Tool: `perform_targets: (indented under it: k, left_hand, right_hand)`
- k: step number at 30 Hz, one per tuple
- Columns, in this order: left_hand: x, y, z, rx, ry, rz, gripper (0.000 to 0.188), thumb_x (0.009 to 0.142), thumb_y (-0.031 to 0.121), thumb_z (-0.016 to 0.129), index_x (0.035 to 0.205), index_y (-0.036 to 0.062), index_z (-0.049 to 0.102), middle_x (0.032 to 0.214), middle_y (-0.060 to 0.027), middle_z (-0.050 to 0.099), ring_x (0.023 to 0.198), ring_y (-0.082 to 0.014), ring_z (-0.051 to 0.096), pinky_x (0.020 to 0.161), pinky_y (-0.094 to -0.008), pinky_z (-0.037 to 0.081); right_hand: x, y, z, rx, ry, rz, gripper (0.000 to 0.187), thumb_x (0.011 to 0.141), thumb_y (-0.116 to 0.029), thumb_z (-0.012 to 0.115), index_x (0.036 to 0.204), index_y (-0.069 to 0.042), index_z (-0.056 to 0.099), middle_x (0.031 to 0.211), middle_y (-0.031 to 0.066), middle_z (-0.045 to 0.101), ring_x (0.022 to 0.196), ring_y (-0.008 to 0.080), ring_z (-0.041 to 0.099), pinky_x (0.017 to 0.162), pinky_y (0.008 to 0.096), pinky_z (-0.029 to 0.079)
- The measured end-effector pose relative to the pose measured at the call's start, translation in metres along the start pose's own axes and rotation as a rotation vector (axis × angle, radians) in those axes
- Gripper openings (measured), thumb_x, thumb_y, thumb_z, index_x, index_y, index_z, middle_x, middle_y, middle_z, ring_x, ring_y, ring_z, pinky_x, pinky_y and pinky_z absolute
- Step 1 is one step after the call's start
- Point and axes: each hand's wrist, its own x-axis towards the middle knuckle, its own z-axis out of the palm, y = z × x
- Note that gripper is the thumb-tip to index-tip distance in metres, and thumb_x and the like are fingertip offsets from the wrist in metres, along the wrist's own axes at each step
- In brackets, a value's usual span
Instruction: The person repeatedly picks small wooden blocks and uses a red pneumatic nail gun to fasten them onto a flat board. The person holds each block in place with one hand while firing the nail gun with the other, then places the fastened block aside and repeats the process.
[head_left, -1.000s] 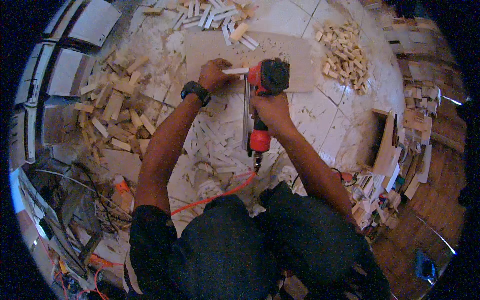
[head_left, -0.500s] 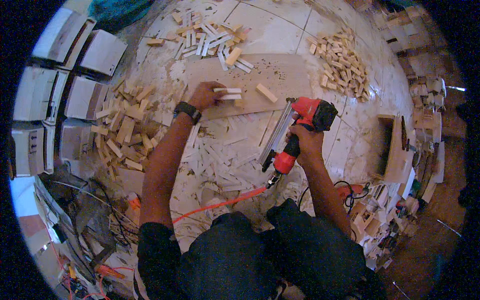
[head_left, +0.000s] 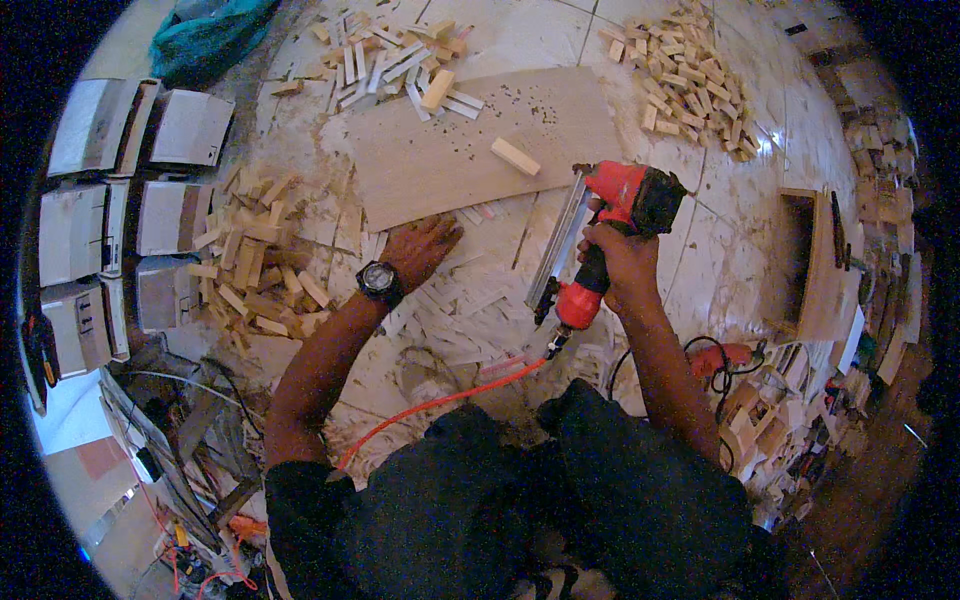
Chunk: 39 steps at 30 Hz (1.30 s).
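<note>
My right hand (head_left: 628,265) grips the black handle of a red and black air nailer (head_left: 612,200), its long metal magazine slanting down on the left. A red-orange air hose (head_left: 450,397) runs from the tool's lower end toward my left arm. My left hand (head_left: 425,248), with a watch at the wrist, is palm down at the near edge of a flat wooden board (head_left: 420,165), over loose thin white strips (head_left: 450,320). Its fingers are stretched forward and nothing shows in them. A single wooden block (head_left: 515,156) lies on the board, left of the nailer's head.
Wooden blocks are heaped at left (head_left: 260,260) and far right (head_left: 690,80). Angled joined pieces (head_left: 395,60) pile up beyond the board. Cartons (head_left: 175,215) are stacked at the left. An open wooden box (head_left: 805,265) and a red power tool (head_left: 720,358) are at the right.
My left hand has come back toward me from above the board, and the white strips it held are no longer in it. The nailer stays in my right hand. The view has shifted slightly.
</note>
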Motion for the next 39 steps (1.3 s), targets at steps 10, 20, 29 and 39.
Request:
perform_targets:
  k: [10, 20, 29, 39]
  left_hand:
    - [0.014, 0.014, -0.003, -0.034, -0.085, 0.074, 0.025, 0.084, 0.022, 0.052, 0.104, 0.0080, 0.056, 0.108, -0.0099, 0.055, 0.103, -0.0292, 0.052, 0.087, -0.0439, 0.042]
    - [0.013, 0.025, 0.020, -0.313, -0.175, -0.458, 0.024, 0.079, 0.026, 0.064, 0.089, 0.0058, 0.058, 0.091, -0.0138, 0.057, 0.091, -0.0331, 0.053, 0.076, -0.0432, 0.044]
    - [0.016, 0.047, -0.002, -0.361, 0.135, -0.761, 0.024, 0.086, 0.026, 0.059, 0.092, 0.0022, 0.058, 0.080, -0.0151, 0.063, 0.072, -0.0279, 0.062, 0.063, -0.0389, 0.048]
    - [0.108, -0.004, -0.027, -1.278, 0.217, -0.831, 0.022, 0.083, 0.015, 0.063, 0.095, -0.0030, 0.064, 0.074, -0.0059, 0.065, 0.058, -0.0117, 0.059, 0.055, -0.0261, 0.048]
  right_hand:
    - [0.002, 0.008, -0.013, 0.002, 0.023, 0.019, 0.035, 0.069, 0.004, 0.061, 0.103, -0.003, 0.057, 0.073, 0.0058, 0.058, 0.054, 0.0157, 0.057, 0.049, 0.0304, 0.050]
    - [0.003, 0.009, -0.008, 0.020, -0.023, 0.009, 0.024, 0.070, -0.001, 0.062, 0.092, -0.003, 0.054, 0.067, 0.0066, 0.057, 0.054, 0.0189, 0.059, 0.048, 0.0327, 0.051]
    - [0.038, 0.012, 0.011, 0.054, -0.134, 0.116, 0.026, 0.068, 0.001, 0.063, 0.092, -0.004, 0.056, 0.065, 0.0051, 0.056, 0.051, 0.0161, 0.055, 0.049, 0.0301, 0.049]
    - [0.029, 0.010, 0.014, -0.168, -0.117, 0.135, 0.036, 0.066, 0.001, 0.062, 0.102, -0.003, 0.058, 0.072, 0.0049, 0.058, 0.054, 0.0154, 0.056, 0.050, 0.0293, 0.049]
